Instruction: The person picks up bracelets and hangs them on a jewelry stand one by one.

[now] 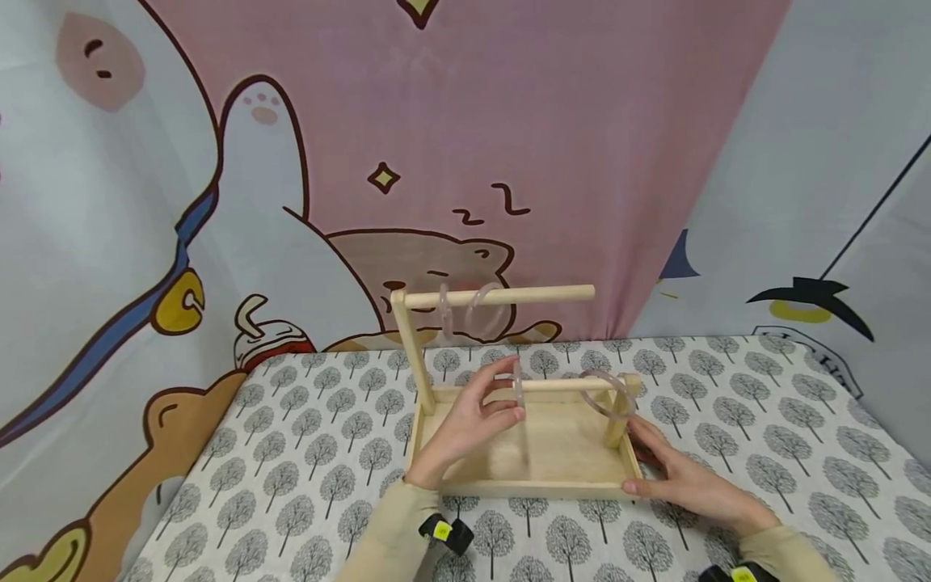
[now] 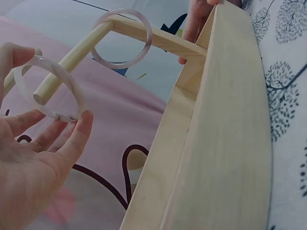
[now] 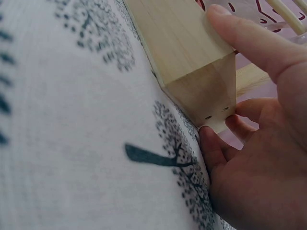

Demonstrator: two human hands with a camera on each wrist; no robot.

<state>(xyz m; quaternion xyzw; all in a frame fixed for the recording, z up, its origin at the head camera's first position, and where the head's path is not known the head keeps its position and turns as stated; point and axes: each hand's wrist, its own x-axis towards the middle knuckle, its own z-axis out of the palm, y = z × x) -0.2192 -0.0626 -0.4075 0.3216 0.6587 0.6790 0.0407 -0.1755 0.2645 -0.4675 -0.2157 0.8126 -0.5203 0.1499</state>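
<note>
A pale wooden bangle stand (image 1: 541, 490) has a shallow tray base and two horizontal rods at different heights. My left hand (image 1: 473, 420) pinches a translucent pale bangle (image 2: 79, 93) between thumb and fingers. That bangle encircles the free left end of the lower rod (image 2: 72, 62). Farther along the same rod, near its post, hangs another pinkish bangle (image 1: 607, 414). My right hand (image 1: 680, 477) grips the tray's right end, thumb on the front corner and fingers at the side wall (image 3: 206, 93), as the right wrist view shows.
Two more translucent bangles hang on the upper rod (image 1: 538, 294), which rises from a tall left post (image 1: 412, 352). The stand sits on a tree-patterned cloth (image 1: 313, 477). Behind it hangs a pink and white cartoon curtain (image 1: 582, 145).
</note>
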